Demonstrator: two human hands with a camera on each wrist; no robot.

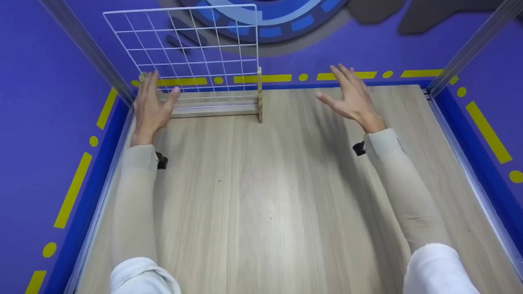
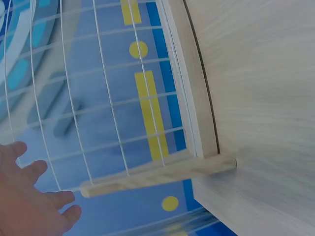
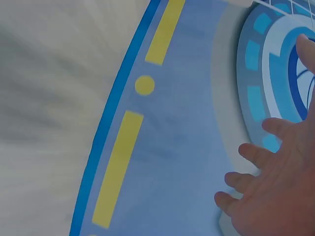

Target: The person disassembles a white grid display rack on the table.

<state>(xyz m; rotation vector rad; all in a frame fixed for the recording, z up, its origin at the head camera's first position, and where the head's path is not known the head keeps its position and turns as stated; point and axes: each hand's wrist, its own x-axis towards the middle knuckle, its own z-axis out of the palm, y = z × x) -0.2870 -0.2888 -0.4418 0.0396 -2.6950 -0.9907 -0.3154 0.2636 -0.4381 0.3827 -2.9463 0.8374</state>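
Note:
A white wire grid panel (image 1: 196,49) stands upright in a wooden base (image 1: 216,110) at the back left of the table. My left hand (image 1: 151,106) is raised in front of the panel's left end, fingers straight and thumb spread, holding nothing. In the left wrist view, its fingertips overlap the grid near a wooden end piece (image 2: 162,174). Well to the right of the panel, my right hand (image 1: 349,96) hangs above the table's back part, fingers extended and thumb apart. Nothing is in it, and its shadow falls on the wood below.
The wood-grain table (image 1: 261,183) is bordered by blue walls with yellow dashes, and metal posts (image 1: 470,45) rise at its back corners. A metal rail (image 1: 470,175) runs along the right edge. Each wrist carries a small black camera (image 1: 359,148).

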